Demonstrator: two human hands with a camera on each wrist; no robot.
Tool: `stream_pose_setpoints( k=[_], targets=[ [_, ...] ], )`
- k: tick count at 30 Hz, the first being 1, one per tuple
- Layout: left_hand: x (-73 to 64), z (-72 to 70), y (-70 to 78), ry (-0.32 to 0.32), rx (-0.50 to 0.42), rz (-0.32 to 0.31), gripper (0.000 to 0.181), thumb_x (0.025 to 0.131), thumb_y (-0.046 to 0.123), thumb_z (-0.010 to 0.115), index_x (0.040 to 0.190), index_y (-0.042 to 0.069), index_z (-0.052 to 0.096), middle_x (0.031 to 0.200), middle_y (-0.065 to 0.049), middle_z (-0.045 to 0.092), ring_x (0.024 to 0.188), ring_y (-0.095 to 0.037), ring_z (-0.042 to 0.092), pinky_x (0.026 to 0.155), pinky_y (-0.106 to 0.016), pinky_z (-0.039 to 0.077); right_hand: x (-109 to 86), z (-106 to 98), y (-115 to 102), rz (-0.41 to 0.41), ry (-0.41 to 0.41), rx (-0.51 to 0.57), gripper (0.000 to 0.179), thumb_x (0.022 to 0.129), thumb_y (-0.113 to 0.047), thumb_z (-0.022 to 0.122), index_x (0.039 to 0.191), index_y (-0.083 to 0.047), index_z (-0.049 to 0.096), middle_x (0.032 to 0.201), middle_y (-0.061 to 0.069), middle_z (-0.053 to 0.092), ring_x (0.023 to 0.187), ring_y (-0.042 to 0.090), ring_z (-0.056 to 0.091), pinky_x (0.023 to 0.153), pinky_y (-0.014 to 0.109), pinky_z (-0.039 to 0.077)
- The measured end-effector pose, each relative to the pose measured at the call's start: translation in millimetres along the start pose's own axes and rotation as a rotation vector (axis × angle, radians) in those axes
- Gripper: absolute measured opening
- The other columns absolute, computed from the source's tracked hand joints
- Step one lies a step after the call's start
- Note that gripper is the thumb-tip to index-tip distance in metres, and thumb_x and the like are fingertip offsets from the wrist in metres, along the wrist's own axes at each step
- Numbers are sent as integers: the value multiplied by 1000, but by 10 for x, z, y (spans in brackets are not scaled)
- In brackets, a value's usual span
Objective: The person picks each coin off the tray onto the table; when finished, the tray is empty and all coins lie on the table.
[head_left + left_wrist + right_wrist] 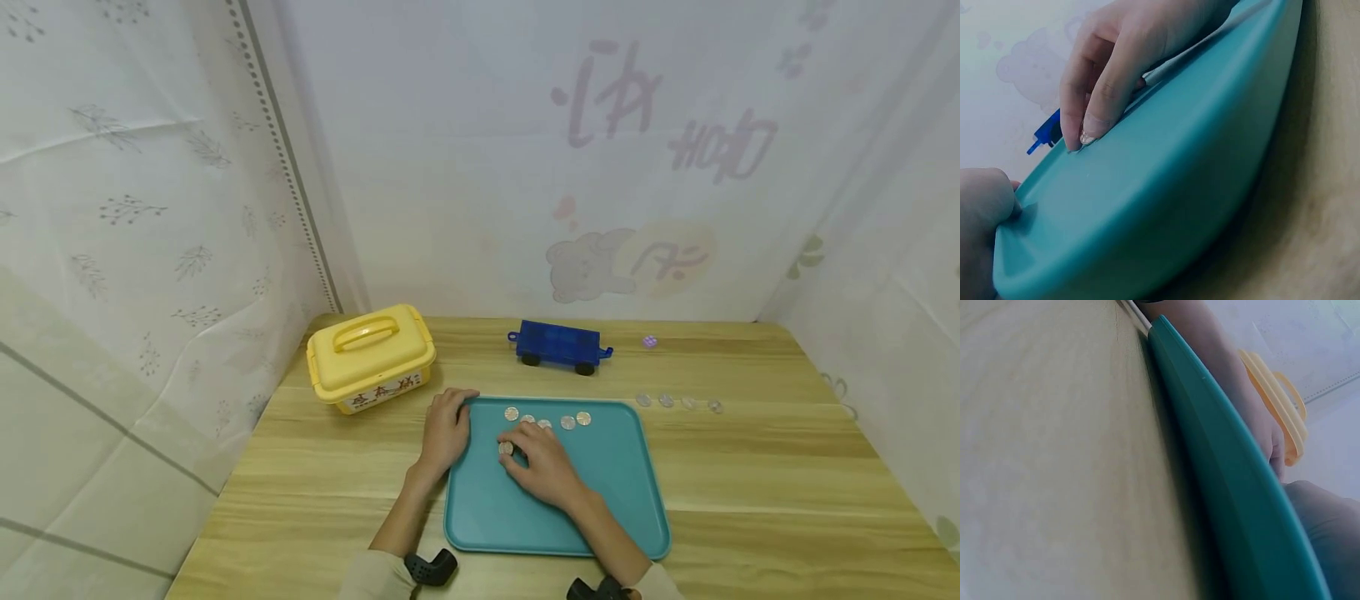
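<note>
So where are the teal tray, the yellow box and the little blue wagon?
teal tray (600,508), head view, on the bare floor of the tray near its front.
yellow box (371,346), head view, on its lid just below the handle.
blue wagon (557,342), head view, on the middle of its side.

Both hands are bare, left hand (446,431) and right hand (543,467); pale beige sleeves cover the forearms at 6 o'clock. A black strap-mounted device sits at each wrist.
</note>
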State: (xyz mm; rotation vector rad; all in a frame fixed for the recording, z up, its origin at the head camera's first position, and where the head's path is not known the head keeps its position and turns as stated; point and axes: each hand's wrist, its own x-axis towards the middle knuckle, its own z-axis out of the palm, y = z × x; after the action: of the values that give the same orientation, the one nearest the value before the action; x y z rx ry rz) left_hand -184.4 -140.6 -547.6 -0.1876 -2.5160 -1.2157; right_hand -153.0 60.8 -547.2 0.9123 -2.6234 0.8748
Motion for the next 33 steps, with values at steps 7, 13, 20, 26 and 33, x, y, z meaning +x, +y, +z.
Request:
stream_pose_setpoints(
  k=[7, 13, 20, 26, 33],
  targets=[
    [-16, -5, 10, 8, -1, 9, 25, 96, 0, 58, 115, 8, 72, 110, -10, 69, 101, -29, 59, 87, -45, 43, 7, -17, -23, 13, -11, 20, 24, 88, -30, 75, 109, -18, 74, 98, -6, 66, 88, 7, 58, 83, 36, 46],
    [-17, 1, -4, 6, -2, -3, 25, 96, 1, 57, 116, 9, 72, 111, -9, 69, 102, -29, 59, 87, -43, 43, 7, -19, -29, 27, -5, 66, 20, 87, -32, 76, 103, -21, 72, 90, -10, 62, 80, 2, 52, 78, 32, 43],
    [-11, 6, 2, 15, 9, 15, 26, 96, 1, 58, 116, 9, 72, 111, -9, 69, 101, -29, 59, 84, -43, 42, 14, -10, -16, 38, 2, 75, 19, 87, -35, 76, 101, -23, 72, 89, -12, 60, 76, -1, 47, 76, 29, 41],
    [-22, 4, 11, 21, 13, 12, 25, 96, 0, 58, 115, 9, 72, 110, -10, 69, 100, -29, 59, 85, -44, 43, 9, 0, -20, 49, -3, 82, 19, 87, -37, 76, 100, -24, 72, 88, -14, 58, 74, -2, 45, 74, 28, 41],
    [-15, 9, -3, 17, 13, 10, 25, 96, 1, 58, 115, 9, 72, 111, -9, 69, 101, -29, 59, 86, -45, 43, 3, -10, -33, 62, 29, 176, 19, 88, -36, 76, 100, -23, 71, 87, -14, 58, 74, 0, 47, 74, 27, 42]
  ],
)
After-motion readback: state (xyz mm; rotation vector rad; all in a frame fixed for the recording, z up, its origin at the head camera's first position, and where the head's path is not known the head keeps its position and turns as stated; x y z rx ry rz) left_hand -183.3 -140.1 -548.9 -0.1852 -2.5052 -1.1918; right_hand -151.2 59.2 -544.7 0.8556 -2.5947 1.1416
